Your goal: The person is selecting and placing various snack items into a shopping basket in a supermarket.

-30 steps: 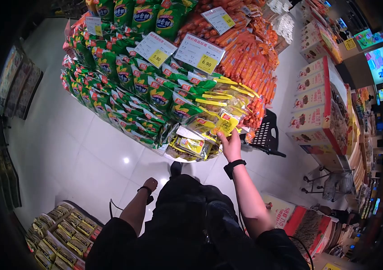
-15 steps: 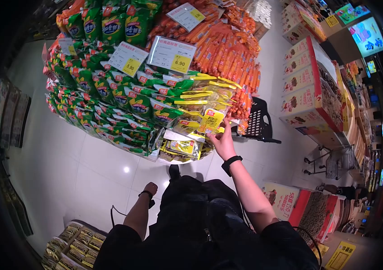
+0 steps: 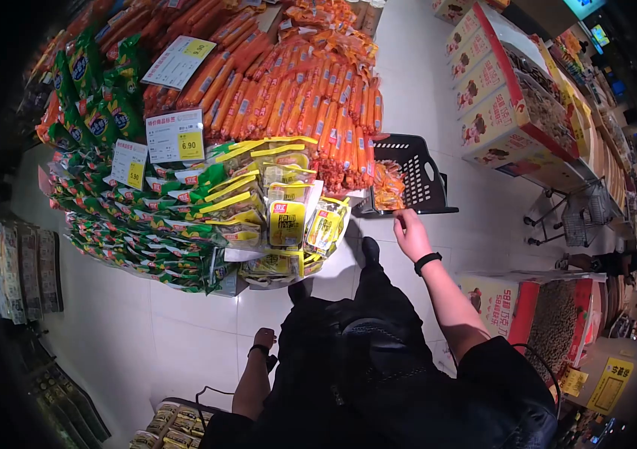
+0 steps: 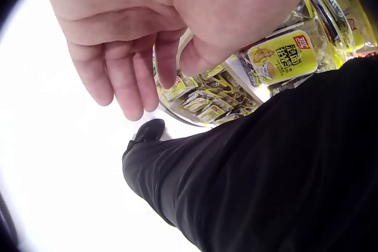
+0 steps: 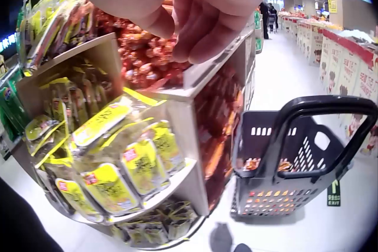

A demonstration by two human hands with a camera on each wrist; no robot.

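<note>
My right hand is out in front, its fingertips close to the near rim of a black shopping basket in the head view. In the right wrist view that hand has loosely bent fingers with nothing between them, and the basket's handle stands apart from it. Left of it, clear packs with yellow labels hang on the rounded end of a display. Orange-wrapped goods lie inside the basket. My left hand hangs low beside my leg, fingers loose and holding nothing, as the left wrist view confirms.
Green bags and long orange-red sausages fill the display, with a price card among them. Printed boxes line the right of the aisle. A wire cart stands farther right, over the tiled floor.
My right hand has come away from the yellow-labelled packs and moved right toward the basket. The head view has turned right, showing more of the basket. My left hand still hangs low.
</note>
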